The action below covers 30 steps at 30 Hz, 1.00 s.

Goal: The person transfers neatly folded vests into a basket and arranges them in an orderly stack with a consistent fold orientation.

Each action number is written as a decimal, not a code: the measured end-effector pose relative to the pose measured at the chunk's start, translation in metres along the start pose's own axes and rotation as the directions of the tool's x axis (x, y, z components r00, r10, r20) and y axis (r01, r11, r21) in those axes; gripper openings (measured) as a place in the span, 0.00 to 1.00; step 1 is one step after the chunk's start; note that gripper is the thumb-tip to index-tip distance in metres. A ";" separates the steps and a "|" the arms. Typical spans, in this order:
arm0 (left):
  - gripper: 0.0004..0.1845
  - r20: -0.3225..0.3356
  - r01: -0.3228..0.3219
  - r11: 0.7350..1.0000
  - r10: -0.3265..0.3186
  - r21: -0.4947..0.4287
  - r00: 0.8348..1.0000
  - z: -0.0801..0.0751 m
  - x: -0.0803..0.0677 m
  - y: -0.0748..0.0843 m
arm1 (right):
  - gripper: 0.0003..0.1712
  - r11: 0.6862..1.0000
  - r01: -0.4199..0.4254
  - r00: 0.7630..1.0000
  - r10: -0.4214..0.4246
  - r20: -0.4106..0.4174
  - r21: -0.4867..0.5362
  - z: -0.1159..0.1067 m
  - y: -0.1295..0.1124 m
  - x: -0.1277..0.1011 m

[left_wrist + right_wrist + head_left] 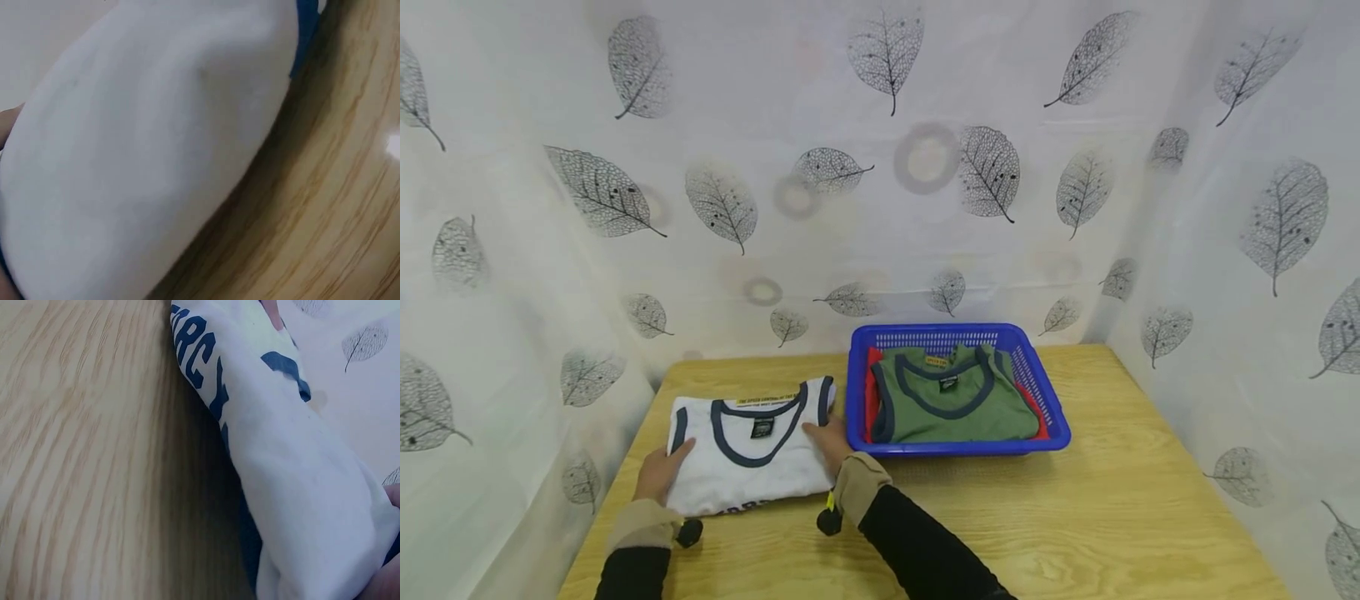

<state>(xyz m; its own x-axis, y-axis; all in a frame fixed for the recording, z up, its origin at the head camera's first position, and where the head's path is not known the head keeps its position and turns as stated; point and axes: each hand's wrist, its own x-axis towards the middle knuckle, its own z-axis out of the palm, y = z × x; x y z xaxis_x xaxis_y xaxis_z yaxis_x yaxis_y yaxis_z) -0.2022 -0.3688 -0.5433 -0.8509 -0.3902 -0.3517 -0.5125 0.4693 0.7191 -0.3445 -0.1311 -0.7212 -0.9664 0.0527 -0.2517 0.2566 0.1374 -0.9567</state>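
The two forearms, in black sleeves with tan cuffs, enter from the bottom edge of the head view and are the nearest items to the camera.

The table (1112, 517), light wood grain, lies beneath both hands and extends beyond them on all sides. A white curtain (925, 208) printed with grey leaves stands behind and to both sides of the table.

The basket (1052, 412), blue plastic with perforated walls, sits just beyond and to the right of the right hand, close to the hand but not visibly touched by it. It contains a folded green shirt (955, 404) with dark trim, lying flat on top of a red garment (873, 400) that shows only at the edges.

The white shirt (752, 458), folded, with dark blue trim at neck and armholes, lies flat on the table between the two hands, just left of the basket. Dark blue lettering shows at its near edge in the right wrist view.

The left hand (658, 473) rests at the left near edge of the white shirt; fingers lie against the fabric. The right hand (829, 442) rests on the right edge of the white shirt, fingers extended on top. The hands are apart, one on each side of the shirt. Whether either thumb is tucked under the fabric cannot be told.
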 end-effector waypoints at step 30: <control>0.43 -0.021 -0.024 0.899 0.017 -0.437 1.000 -0.028 -0.038 0.072 | 0.31 0.999 -0.045 0.983 0.047 0.180 -0.014 -0.108 -0.243 -0.143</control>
<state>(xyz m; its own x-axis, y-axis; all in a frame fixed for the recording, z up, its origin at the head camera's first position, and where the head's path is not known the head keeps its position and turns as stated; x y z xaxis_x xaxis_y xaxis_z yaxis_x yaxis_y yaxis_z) -0.2032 -0.3425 -0.4613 -0.8566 -0.3991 -0.3270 -0.3898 0.0856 0.9169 -0.2673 -0.0649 -0.4375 -0.9405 -0.1196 -0.3181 0.2998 0.1490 -0.9423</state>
